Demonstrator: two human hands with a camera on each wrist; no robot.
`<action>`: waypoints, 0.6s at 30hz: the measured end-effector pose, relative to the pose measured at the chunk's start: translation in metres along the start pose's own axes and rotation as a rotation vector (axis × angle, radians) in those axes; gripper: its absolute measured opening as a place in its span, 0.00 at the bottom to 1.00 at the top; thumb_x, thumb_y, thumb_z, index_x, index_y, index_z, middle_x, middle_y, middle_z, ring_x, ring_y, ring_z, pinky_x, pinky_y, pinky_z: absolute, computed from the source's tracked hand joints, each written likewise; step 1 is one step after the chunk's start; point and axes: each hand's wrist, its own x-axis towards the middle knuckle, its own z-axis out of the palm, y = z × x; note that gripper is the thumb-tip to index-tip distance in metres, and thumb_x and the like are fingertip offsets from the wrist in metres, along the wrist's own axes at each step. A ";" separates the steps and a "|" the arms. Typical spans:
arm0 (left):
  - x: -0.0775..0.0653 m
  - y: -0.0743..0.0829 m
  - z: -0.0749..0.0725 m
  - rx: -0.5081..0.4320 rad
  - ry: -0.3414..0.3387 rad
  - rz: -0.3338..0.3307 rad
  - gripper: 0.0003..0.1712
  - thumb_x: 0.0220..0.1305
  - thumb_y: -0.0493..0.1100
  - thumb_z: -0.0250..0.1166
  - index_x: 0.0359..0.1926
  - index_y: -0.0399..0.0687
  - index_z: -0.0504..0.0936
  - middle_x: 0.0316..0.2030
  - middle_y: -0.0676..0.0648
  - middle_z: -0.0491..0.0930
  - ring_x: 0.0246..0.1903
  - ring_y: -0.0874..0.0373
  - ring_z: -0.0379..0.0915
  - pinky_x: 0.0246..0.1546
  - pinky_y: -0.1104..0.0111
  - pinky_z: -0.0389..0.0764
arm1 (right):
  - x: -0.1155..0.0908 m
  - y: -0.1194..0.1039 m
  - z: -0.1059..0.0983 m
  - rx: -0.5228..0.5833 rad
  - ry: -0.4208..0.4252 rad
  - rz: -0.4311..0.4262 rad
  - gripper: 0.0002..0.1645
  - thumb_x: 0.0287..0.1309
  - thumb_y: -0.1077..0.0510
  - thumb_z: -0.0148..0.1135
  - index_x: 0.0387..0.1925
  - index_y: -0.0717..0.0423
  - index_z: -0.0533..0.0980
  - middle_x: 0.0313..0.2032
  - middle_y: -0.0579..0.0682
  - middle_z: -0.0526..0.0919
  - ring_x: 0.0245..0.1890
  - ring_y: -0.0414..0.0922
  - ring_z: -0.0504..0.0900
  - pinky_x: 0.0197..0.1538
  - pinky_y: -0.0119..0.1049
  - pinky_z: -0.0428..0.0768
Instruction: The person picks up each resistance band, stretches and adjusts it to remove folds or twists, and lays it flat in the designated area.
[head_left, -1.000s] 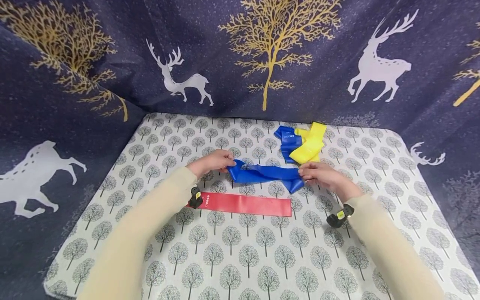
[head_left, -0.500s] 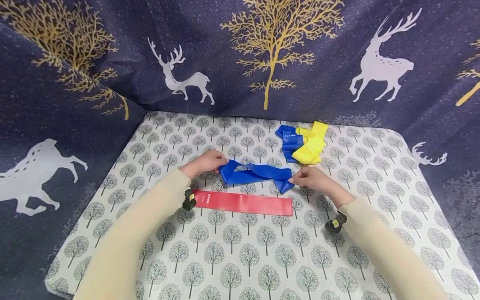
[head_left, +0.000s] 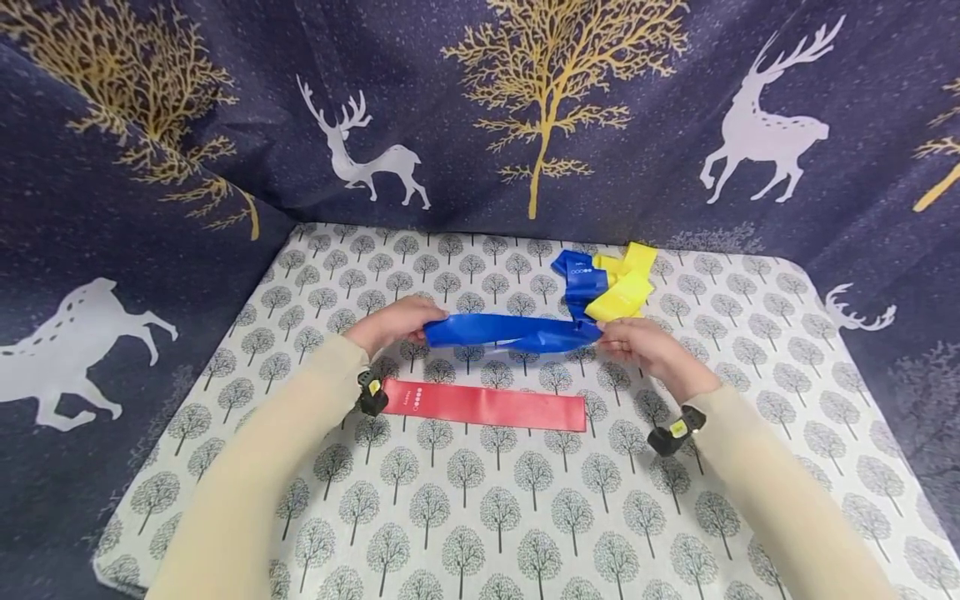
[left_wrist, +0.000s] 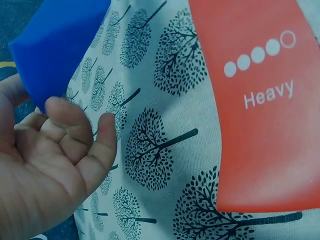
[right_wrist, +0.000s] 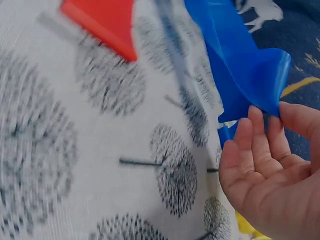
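Observation:
A blue resistance band [head_left: 510, 332] stretches between my two hands, above the tablecloth. My left hand [head_left: 401, 321] pinches its left end; in the left wrist view the thumb and index finger hold the blue band [left_wrist: 60, 45], while the other fingers curl loosely. At the other end, my right hand [head_left: 637, 342] pinches the band's edge between thumb and fingers, and the right wrist view shows the blue band [right_wrist: 245, 65] folding over there. Nearer to me, a flat red band [head_left: 487, 407] printed "Heavy" lies on the table, its left end beside my left wrist.
Behind my right hand, a second blue band [head_left: 583, 279] and a yellow band [head_left: 626, 287] lie heaped together. White cloth with tree prints covers the table [head_left: 495, 517]. A dark curtain [head_left: 465, 108] with deer and trees hangs at the table's back and sides.
The held blue band went from slack and twisted to pulled out nearly straight and raised. My left hand moved left; my right hand dipped inward, then came back outward. The red and yellow bands stayed put.

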 end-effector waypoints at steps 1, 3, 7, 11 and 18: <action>0.000 -0.001 -0.001 -0.008 -0.020 -0.006 0.25 0.78 0.44 0.52 0.62 0.25 0.74 0.31 0.52 0.77 0.29 0.63 0.72 0.42 0.71 0.83 | 0.001 -0.001 -0.001 0.051 -0.008 0.012 0.06 0.76 0.58 0.52 0.44 0.57 0.72 0.30 0.37 0.84 0.36 0.32 0.84 0.49 0.26 0.86; -0.001 -0.001 -0.001 -0.050 -0.054 -0.015 0.26 0.79 0.43 0.51 0.65 0.25 0.72 0.34 0.52 0.80 0.33 0.63 0.75 0.51 0.65 0.85 | 0.003 -0.001 -0.001 0.172 -0.015 0.042 0.05 0.77 0.58 0.49 0.45 0.55 0.70 0.30 0.39 0.86 0.36 0.33 0.86 0.48 0.26 0.86; 0.000 0.000 0.001 -0.231 -0.076 -0.055 0.25 0.80 0.44 0.49 0.65 0.27 0.70 0.36 0.52 0.84 0.37 0.62 0.80 0.68 0.56 0.78 | 0.007 -0.001 0.003 0.376 0.005 0.095 0.09 0.79 0.58 0.46 0.41 0.52 0.72 0.28 0.43 0.87 0.33 0.36 0.87 0.44 0.27 0.87; 0.004 0.001 0.004 -0.388 -0.069 -0.096 0.20 0.80 0.44 0.49 0.61 0.34 0.71 0.34 0.53 0.84 0.35 0.62 0.83 0.66 0.58 0.80 | 0.009 -0.001 0.011 0.390 0.080 0.101 0.11 0.77 0.60 0.49 0.35 0.53 0.75 0.24 0.45 0.87 0.27 0.37 0.87 0.39 0.27 0.88; 0.005 -0.001 0.004 -0.319 -0.172 -0.039 0.26 0.76 0.35 0.53 0.70 0.30 0.63 0.37 0.55 0.83 0.40 0.62 0.81 0.68 0.59 0.78 | 0.012 0.000 0.016 0.288 0.149 0.070 0.06 0.76 0.59 0.53 0.40 0.58 0.70 0.21 0.43 0.85 0.23 0.35 0.86 0.34 0.25 0.87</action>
